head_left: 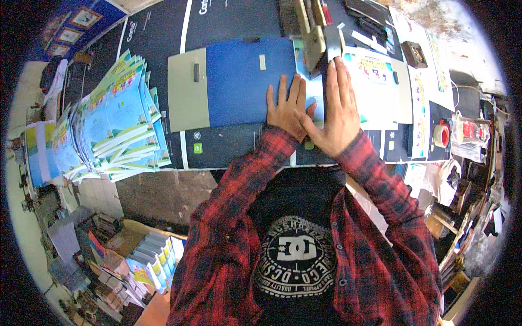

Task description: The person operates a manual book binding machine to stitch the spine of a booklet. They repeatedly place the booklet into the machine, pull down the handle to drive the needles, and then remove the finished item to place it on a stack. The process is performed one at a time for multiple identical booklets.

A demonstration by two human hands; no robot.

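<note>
My left hand (288, 107) lies flat with its fingers stretched out, over the right edge of a blue board (239, 81) and the printed sheet beside it. Close by on the right, my right hand (338, 111) rests on a light printed sheet (375, 100), its fingers straight and side by side. The two thumbs come near each other, and neither hand grips anything. The right fingertips reach a beige and dark metal device (312, 41) at the back of the table. How far the sheet runs under my hands is hidden.
A fanned pile of printed blue and green covers (117, 119) lies at the left. To the right are a red-cored tape roll (441, 135) and a clear container (473, 130). Tools (375, 24) sit at the back right. Stacked booklets (155, 258) stand low on the left.
</note>
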